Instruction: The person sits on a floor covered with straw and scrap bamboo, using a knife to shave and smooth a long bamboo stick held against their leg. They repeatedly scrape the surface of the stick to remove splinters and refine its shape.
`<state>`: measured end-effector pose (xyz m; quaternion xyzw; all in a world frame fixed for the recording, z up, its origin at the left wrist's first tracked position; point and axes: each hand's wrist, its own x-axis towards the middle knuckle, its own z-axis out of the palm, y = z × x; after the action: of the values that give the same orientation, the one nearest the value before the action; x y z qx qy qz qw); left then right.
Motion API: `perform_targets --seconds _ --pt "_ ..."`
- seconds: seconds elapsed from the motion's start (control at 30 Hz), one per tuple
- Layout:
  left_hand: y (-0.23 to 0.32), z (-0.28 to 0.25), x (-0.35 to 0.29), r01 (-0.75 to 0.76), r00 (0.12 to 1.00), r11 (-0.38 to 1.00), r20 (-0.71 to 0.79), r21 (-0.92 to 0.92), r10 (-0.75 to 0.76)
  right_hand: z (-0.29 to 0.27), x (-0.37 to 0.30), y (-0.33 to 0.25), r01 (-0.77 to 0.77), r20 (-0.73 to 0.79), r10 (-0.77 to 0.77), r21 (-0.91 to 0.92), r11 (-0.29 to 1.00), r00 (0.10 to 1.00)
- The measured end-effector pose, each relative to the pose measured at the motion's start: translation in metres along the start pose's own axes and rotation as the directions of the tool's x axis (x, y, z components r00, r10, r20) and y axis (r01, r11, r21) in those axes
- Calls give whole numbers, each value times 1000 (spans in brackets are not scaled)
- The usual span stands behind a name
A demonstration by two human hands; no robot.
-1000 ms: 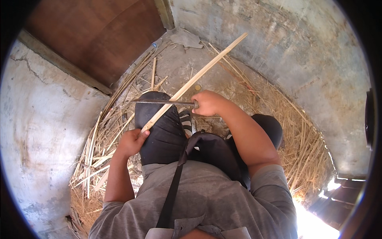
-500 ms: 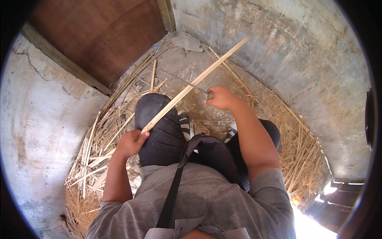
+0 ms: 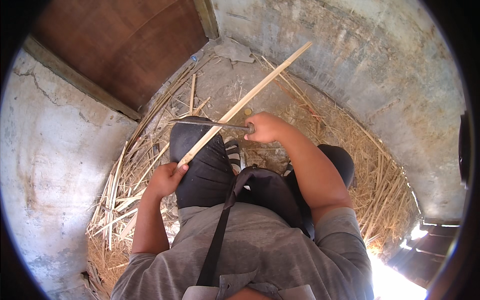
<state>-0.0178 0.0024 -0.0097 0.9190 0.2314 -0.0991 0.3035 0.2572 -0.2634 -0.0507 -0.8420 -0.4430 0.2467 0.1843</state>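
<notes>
A long, pale strip of split wood, bamboo-like, slants from above my left knee up toward the far right wall. My left hand grips its near end, with the thumb on top. In my right hand is the handle of a long, thin-bladed knife. Its blade points left, crossing the strip around the middle of its length and reaching over my left knee. Whether the edge bites into the wood cannot be made out.
Split strips and shavings lie piled along the left wall. More shavings cover the floor at right. A brown door panel stands far left, and a stained wall curves round the far right. My sandalled feet are between the knees.
My right hand has drawn the knife nearer and slightly left, down the strip, and the blade has turned closer to level. My left hand keeps its hold on the strip's end.
</notes>
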Motion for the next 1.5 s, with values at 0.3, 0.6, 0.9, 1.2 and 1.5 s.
perform_targets --seconds 0.3,0.6,0.9,1.2,1.5 --pt "1 1 0 -12 1000 1000 -5 12 12 -4 -1 28 -70 -106 74 37 997 992" --pt "3 2 -1 7 1000 1000 -5 7 -7 -2 -3 23 -51 -149 60 67 996 987" --pt "1 3 0 -2 1000 1000 -16 14 2 -4 -4 21 -76 -129 84 66 995 988" --pt "3 3 -1 -3 1000 1000 -28 24 3 1 0 24 -84 -107 92 76 994 990" --pt "-2 4 2 12 1000 1000 -10 20 -11 5 4 25 -99 -86 108 97 990 990"
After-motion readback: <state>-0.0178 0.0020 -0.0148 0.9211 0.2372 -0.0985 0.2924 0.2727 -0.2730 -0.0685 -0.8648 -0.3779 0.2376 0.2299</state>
